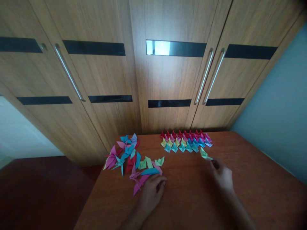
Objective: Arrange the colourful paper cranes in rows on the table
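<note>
My right hand reaches over the right part of the table, its fingers pinching the near end of a light green origami crane. That crane is just right of the front row of folded paper pieces. My left hand rests at the near edge of a loose pile, fingers curled in and nothing visible between them. Beside it lie a magenta paper piece, a pink origami crane and a blue strip-shaped folded piece. Two-peaked light green pieces lie beyond the left hand.
Neat rows of turquoise, yellow, blue, pink and red origami stand near the back edge of the brown wooden table. More mixed origami lies at left. A wooden wardrobe rises behind; a blue wall stands right.
</note>
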Demonstrator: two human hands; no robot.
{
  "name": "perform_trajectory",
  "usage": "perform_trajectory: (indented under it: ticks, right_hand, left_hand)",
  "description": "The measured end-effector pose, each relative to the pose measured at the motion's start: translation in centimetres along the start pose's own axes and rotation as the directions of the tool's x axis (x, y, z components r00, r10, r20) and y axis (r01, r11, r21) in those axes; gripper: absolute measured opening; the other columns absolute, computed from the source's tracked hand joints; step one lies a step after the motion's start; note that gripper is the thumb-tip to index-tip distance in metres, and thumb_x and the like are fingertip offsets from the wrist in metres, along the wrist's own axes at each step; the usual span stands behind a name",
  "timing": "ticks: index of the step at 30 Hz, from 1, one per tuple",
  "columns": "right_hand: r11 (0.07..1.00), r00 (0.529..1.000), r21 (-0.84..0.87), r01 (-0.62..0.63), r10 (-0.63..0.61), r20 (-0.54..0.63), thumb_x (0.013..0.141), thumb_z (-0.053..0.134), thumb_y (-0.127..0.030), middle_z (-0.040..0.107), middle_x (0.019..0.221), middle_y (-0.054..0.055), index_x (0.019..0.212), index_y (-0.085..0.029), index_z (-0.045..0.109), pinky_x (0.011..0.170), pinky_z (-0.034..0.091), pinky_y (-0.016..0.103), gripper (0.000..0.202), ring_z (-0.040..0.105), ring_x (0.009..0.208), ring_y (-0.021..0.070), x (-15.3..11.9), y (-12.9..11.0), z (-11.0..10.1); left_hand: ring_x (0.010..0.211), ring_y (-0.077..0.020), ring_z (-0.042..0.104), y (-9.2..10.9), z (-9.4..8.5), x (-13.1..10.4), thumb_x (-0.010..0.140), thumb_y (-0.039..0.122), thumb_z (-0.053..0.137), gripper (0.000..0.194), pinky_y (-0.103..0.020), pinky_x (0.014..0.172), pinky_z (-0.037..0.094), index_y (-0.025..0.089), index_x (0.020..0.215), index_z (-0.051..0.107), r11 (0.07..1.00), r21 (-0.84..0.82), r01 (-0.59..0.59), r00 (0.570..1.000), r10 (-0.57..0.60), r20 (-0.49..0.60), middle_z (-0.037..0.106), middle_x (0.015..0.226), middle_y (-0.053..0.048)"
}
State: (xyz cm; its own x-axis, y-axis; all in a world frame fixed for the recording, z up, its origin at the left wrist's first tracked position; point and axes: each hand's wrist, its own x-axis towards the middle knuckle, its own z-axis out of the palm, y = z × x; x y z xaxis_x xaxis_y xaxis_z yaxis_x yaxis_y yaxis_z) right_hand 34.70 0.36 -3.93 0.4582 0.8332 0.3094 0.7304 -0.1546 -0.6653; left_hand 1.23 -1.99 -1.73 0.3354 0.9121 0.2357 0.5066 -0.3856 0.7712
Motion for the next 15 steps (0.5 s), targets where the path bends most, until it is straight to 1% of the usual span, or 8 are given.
perform_trajectory:
  ticks: [3, 6, 10, 13, 15]
  right_hand:
    - [0.989, 0.994, -0.107, -0.099, 0.093, -0.061, 0.080, 0.045, -0.053, 0.071, 0.083, 0.011, 0.090, -0.017, 0.064, 0.062, 0.047, 0.028, 0.042, 0.067, 0.077, 0.0260, 1.8, 2.2, -0.2]
    - [0.958, 0.988, -0.243, -0.151, 0.150, -0.022, 0.083, 0.043, -0.049, 0.071, 0.087, 0.011, 0.095, -0.018, 0.064, 0.064, 0.046, 0.029, 0.040, 0.066, 0.081, 0.0270, 3.0, 3.0, 0.5]
    - [0.891, 0.970, -0.422, -0.169, 0.225, 0.086, 0.087, 0.040, -0.047, 0.070, 0.090, 0.012, 0.101, -0.020, 0.064, 0.064, 0.045, 0.030, 0.039, 0.066, 0.081, 0.0277, 4.0, 2.1, 1.8]
    - [0.846, 0.956, -0.503, -0.176, 0.269, 0.118, 0.088, 0.038, -0.046, 0.069, 0.092, 0.014, 0.106, -0.020, 0.064, 0.065, 0.046, 0.032, 0.041, 0.066, 0.082, 0.0288, 4.6, 1.1, 2.7]
    - [0.834, 0.953, -0.524, -0.174, 0.277, 0.124, 0.089, 0.037, -0.045, 0.069, 0.092, 0.014, 0.110, -0.020, 0.062, 0.066, 0.047, 0.034, 0.041, 0.066, 0.082, 0.0284, 4.9, 0.5, 3.1]
  left_hand:
    - [0.082, -0.0156, 0.061, -0.1, 0.0, 0.1, 0.085, 0.014, 0.047, 0.023, -0.026, 0.075, 0.047, 0.024, 0.092, 0.066, 1.000, -0.006, 0.003, 1.000, -0.003, 0.001, 0.066, 0.090, -0.001]
    - [0.082, -0.0162, 0.061, -0.2, 0.0, 0.1, 0.085, 0.014, 0.046, 0.023, -0.026, 0.074, 0.047, 0.023, 0.092, 0.066, 1.000, -0.011, 0.005, 1.000, -0.005, 0.009, 0.067, 0.090, -0.002]
    - [0.080, -0.0161, 0.061, -0.3, 0.0, 0.1, 0.085, 0.014, 0.046, 0.023, -0.026, 0.072, 0.048, 0.023, 0.092, 0.066, 1.000, -0.009, 0.009, 1.000, -0.009, 0.003, 0.067, 0.088, -0.002]
    - [0.080, -0.0160, 0.062, -0.3, 0.1, 0.1, 0.085, 0.014, 0.046, 0.023, -0.026, 0.073, 0.048, 0.023, 0.091, 0.066, 1.000, -0.009, 0.006, 1.000, -0.006, 0.000, 0.067, 0.088, -0.002]
    - [0.081, -0.0162, 0.062, -0.4, 0.0, 0.1, 0.085, 0.014, 0.046, 0.023, -0.027, 0.074, 0.048, 0.023, 0.090, 0.066, 1.000, -0.003, 0.006, 1.000, -0.006, 0.002, 0.067, 0.088, -0.002]
